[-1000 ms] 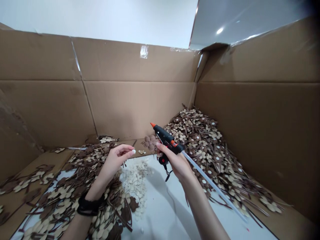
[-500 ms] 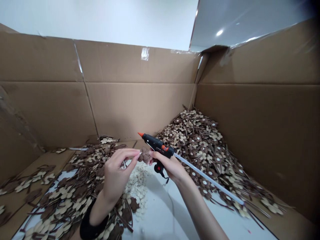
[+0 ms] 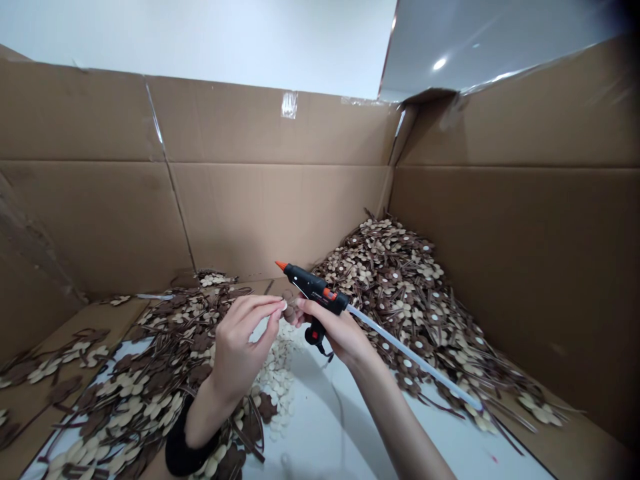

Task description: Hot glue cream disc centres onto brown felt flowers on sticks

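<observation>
My left hand (image 3: 247,337) pinches a small white disc (image 3: 284,305) between thumb and fingertips, at the face of a brown flower piece (image 3: 289,313). The flower is held by the fingers of my right hand (image 3: 333,327). That same hand also carries a black glue gun (image 3: 313,288), its orange tip pointing up and left and a long glue stick (image 3: 415,357) running out of its back. Below the hands lie many small cream discs (image 3: 280,373) on the white surface (image 3: 320,427).
Brown and cream flower pieces with strips form a heap (image 3: 150,380) at the left and a taller heap (image 3: 400,287) at the right. Cardboard walls (image 3: 280,207) stand behind and on both sides. A thin cable lies on the white surface.
My left hand has moved slightly right, bringing the white disc onto or close against the brown flower. The glue gun has barely shifted.
</observation>
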The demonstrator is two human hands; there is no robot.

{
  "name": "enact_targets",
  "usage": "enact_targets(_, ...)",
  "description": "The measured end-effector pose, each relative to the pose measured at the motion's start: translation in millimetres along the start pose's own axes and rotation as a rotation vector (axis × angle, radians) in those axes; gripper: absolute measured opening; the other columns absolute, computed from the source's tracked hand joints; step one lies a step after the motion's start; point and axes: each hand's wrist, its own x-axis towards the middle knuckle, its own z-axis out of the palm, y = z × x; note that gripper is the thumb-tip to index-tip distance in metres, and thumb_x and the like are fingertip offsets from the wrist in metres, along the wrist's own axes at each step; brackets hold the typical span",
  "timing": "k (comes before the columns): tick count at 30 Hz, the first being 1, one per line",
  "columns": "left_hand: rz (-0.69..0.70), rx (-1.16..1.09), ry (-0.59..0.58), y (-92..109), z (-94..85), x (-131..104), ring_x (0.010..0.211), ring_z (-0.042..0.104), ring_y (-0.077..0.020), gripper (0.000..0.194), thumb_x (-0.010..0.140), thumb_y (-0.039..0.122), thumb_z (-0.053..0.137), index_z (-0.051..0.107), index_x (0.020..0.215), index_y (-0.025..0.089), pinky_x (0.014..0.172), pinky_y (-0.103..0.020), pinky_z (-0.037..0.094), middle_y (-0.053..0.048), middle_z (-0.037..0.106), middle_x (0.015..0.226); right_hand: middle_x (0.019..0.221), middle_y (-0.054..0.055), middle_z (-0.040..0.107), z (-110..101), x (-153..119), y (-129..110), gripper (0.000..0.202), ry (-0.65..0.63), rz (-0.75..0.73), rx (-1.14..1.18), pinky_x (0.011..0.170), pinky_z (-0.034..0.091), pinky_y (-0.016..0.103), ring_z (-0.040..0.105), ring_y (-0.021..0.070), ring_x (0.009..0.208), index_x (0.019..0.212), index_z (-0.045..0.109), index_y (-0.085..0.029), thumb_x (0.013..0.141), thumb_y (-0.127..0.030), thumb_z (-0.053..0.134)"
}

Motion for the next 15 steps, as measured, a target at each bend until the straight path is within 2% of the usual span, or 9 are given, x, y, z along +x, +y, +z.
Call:
enact_targets(6, 0.12, 0.014, 0.019, -3.7, 4.1, -1.8, 0.092, 0.06, -0.0148, 0.024, 0.08, 0.002, 0.058, 0.067, 0.099, 0.015, 0.083, -0.029, 0.051, -0.006, 0.068, 0.096, 0.063, 0.002, 0.062, 0.0, -0.9, 0.3, 0.027, 0.045, -0.004, 0.022, 0.067, 0.045, 0.026, 0.058, 0.0124, 0.063, 0.072, 0.063, -0.013, 0.07, -0.039, 0.07)
enact_targets(12, 0.155, 0.042, 0.034, -5.9, 8.3, -2.8, 0.093, 0.058, -0.0158, 0.032, 0.079, 0.001, 0.059, 0.066, 0.106, 0.016, 0.083, -0.03, 0.051, -0.006, 0.068, 0.098, 0.062, 0.002, 0.062, 1.1, -2.5, -2.5, 0.028, 0.043, -0.005, 0.059, 0.064, 0.044, 0.024, 0.057, 0.0115, 0.061, 0.078, 0.063, -0.013, 0.068, -0.038, 0.07)
enact_targets(15, 0.119, -0.002, 0.036, -5.4, 6.7, -2.0, 0.093, 0.059, -0.0147, 0.029, 0.08, 0.002, 0.059, 0.067, 0.102, 0.017, 0.083, -0.028, 0.05, -0.005, 0.068, 0.097, 0.062, 0.003, 0.062, 1.3, -3.6, -5.3, 0.029, 0.03, 0.0, 0.049, 0.063, 0.044, 0.024, 0.056, 0.0117, 0.06, 0.076, 0.062, -0.012, 0.068, -0.039, 0.07)
